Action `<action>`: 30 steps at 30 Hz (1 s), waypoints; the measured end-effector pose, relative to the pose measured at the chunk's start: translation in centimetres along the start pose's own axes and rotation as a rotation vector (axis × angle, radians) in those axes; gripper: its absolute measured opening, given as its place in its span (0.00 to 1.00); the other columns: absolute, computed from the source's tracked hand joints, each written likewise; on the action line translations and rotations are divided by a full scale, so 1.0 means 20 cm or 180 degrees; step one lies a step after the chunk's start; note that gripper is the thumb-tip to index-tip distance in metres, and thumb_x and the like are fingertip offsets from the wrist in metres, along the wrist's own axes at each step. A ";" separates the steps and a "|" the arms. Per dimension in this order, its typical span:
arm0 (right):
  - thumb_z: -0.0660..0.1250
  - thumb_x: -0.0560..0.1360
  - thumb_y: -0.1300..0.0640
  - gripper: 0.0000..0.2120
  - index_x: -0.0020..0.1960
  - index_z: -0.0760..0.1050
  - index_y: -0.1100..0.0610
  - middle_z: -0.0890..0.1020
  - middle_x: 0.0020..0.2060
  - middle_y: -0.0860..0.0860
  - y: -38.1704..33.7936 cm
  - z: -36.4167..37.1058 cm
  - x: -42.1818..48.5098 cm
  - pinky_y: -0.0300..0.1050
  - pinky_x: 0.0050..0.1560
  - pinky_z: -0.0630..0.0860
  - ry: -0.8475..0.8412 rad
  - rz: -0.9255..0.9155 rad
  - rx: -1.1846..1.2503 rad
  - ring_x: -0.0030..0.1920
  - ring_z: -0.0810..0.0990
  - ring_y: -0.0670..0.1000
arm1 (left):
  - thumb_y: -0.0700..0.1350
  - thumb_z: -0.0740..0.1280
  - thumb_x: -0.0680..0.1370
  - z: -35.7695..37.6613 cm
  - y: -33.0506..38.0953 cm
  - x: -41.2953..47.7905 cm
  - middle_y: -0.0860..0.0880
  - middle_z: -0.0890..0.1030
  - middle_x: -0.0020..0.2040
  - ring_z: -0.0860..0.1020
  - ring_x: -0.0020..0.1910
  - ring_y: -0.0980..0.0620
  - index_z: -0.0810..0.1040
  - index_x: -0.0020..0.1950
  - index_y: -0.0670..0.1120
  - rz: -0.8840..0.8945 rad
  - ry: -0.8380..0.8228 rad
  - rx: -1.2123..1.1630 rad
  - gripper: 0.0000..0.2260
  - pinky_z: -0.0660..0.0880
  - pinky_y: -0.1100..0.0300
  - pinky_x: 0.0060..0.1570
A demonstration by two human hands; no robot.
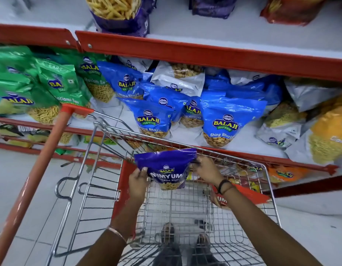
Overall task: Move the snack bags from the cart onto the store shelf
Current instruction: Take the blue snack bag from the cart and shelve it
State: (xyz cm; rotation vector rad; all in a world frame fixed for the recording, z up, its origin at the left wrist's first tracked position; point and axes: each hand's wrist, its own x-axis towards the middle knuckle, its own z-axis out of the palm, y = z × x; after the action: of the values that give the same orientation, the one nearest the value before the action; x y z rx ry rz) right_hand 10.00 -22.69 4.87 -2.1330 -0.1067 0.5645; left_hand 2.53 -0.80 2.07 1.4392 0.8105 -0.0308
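A purple snack bag (pixel 165 167) hangs upright above the wire cart (pixel 101 189), held from both sides. My left hand (pixel 138 181) grips its lower left edge. My right hand (pixel 206 168) pinches its upper right corner. A red snack bag (pixel 243 198) lies in the cart under my right forearm. Just beyond the cart, the store shelf (pixel 243 144) with a white deck and red front rail carries blue snack bags (pixel 225 121) and green snack bags (pixel 57 87).
An upper shelf (pixel 204 52) with a red rail overhangs, carrying purple bags (pixel 120 14). The cart's orange handle (pixel 41 156) slants at the left. White and yellow bags (pixel 323 131) fill the shelf's right end. Lower shelves hold more bags. Grey tile floor lies at the left.
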 end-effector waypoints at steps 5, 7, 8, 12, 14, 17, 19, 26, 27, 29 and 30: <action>0.58 0.78 0.64 0.11 0.59 0.70 0.55 0.78 0.57 0.60 -0.27 -0.16 -0.24 0.55 0.55 0.80 0.0258 -0.0180 0.1291 0.54 0.80 0.52 | 0.41 0.61 0.78 0.08 0.38 -0.24 0.51 0.79 0.33 0.79 0.32 0.55 0.73 0.39 0.47 0.0563 0.0062 -0.0710 0.08 0.78 0.63 0.24; 0.57 0.79 0.63 0.11 0.60 0.66 0.65 0.75 0.59 0.67 -0.38 -0.24 -0.32 0.56 0.57 0.78 0.0447 -0.0254 0.1484 0.53 0.79 0.53 | 0.41 0.60 0.79 0.10 0.56 -0.34 0.56 0.80 0.29 0.79 0.28 0.63 0.70 0.36 0.49 0.0793 -0.0070 -0.0891 0.11 0.79 0.64 0.25; 0.56 0.79 0.63 0.12 0.59 0.64 0.69 0.72 0.59 0.72 -0.44 -0.29 -0.36 0.57 0.58 0.77 0.0575 -0.0319 0.1551 0.53 0.78 0.57 | 0.41 0.60 0.79 0.11 0.64 -0.39 0.56 0.79 0.27 0.78 0.27 0.63 0.70 0.36 0.49 0.0928 -0.0148 -0.0947 0.12 0.79 0.63 0.26; 0.54 0.79 0.65 0.04 0.51 0.64 0.67 0.70 0.49 0.75 -0.71 -0.48 -0.53 0.54 0.53 0.80 0.1021 -0.0936 0.1940 0.47 0.75 0.65 | 0.44 0.58 0.79 0.14 0.97 -0.64 0.47 0.81 0.42 0.79 0.46 0.47 0.75 0.40 0.49 0.1450 -0.0481 -0.1113 0.10 0.80 0.51 0.44; 0.54 0.79 0.65 0.04 0.50 0.66 0.59 0.78 0.40 0.59 -0.83 -0.58 -0.61 0.41 0.42 0.83 0.1242 -0.1370 0.2136 0.42 0.81 0.48 | 0.43 0.58 0.80 0.15 1.11 -0.75 0.47 0.81 0.44 0.79 0.48 0.48 0.76 0.43 0.48 0.1695 -0.0762 -0.1260 0.10 0.78 0.45 0.50; 0.55 0.79 0.65 0.06 0.47 0.69 0.58 0.80 0.35 0.43 -0.97 -0.73 -0.69 0.37 0.38 0.81 0.1483 -0.1958 0.2221 0.38 0.80 0.39 | 0.41 0.57 0.80 0.19 1.30 -0.86 0.56 0.82 0.35 0.78 0.35 0.60 0.76 0.42 0.48 0.2085 -0.1158 -0.1612 0.11 0.77 0.41 0.50; 0.55 0.79 0.64 0.09 0.45 0.70 0.54 0.82 0.33 0.40 -1.06 -0.82 -0.72 0.38 0.40 0.81 0.1650 -0.2297 0.2255 0.38 0.80 0.38 | 0.41 0.57 0.80 0.23 1.42 -0.91 0.56 0.82 0.40 0.80 0.39 0.61 0.77 0.45 0.49 0.2260 -0.1277 -0.1849 0.10 0.77 0.42 0.53; 0.57 0.77 0.61 0.11 0.43 0.71 0.47 0.83 0.36 0.40 -1.34 -1.09 -0.59 0.37 0.41 0.80 0.2017 -0.3196 0.2426 0.40 0.81 0.40 | 0.42 0.57 0.80 0.44 1.81 -0.90 0.52 0.80 0.45 0.78 0.47 0.54 0.76 0.47 0.49 0.2823 -0.1561 -0.2293 0.09 0.80 0.48 0.50; 0.56 0.77 0.61 0.10 0.43 0.71 0.48 0.83 0.36 0.40 -1.36 -1.12 -0.54 0.37 0.41 0.80 0.2051 -0.3248 0.2440 0.39 0.80 0.39 | 0.42 0.57 0.80 0.47 1.85 -0.86 0.52 0.80 0.44 0.77 0.45 0.55 0.76 0.45 0.49 0.2888 -0.1563 -0.2308 0.10 0.80 0.48 0.49; 0.56 0.77 0.63 0.11 0.43 0.70 0.48 0.82 0.35 0.40 -1.39 -1.16 -0.42 0.36 0.41 0.80 0.2114 -0.3245 0.2502 0.38 0.79 0.37 | 0.41 0.57 0.80 0.53 1.92 -0.75 0.55 0.83 0.41 0.79 0.45 0.57 0.77 0.44 0.49 0.2969 -0.1545 -0.2302 0.11 0.80 0.48 0.47; 0.56 0.77 0.64 0.11 0.42 0.70 0.49 0.82 0.34 0.40 -1.39 -1.18 -0.36 0.36 0.41 0.80 0.2150 -0.3191 0.2527 0.38 0.79 0.37 | 0.41 0.57 0.80 0.56 1.95 -0.70 0.56 0.83 0.41 0.80 0.44 0.59 0.77 0.44 0.49 0.2995 -0.1501 -0.2253 0.11 0.81 0.48 0.47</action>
State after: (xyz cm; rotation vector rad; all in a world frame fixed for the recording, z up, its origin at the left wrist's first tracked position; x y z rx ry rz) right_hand 17.53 -26.05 41.18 -1.1592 -0.4474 -0.6206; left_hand 16.22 -9.79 41.66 0.9447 -0.2866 0.5597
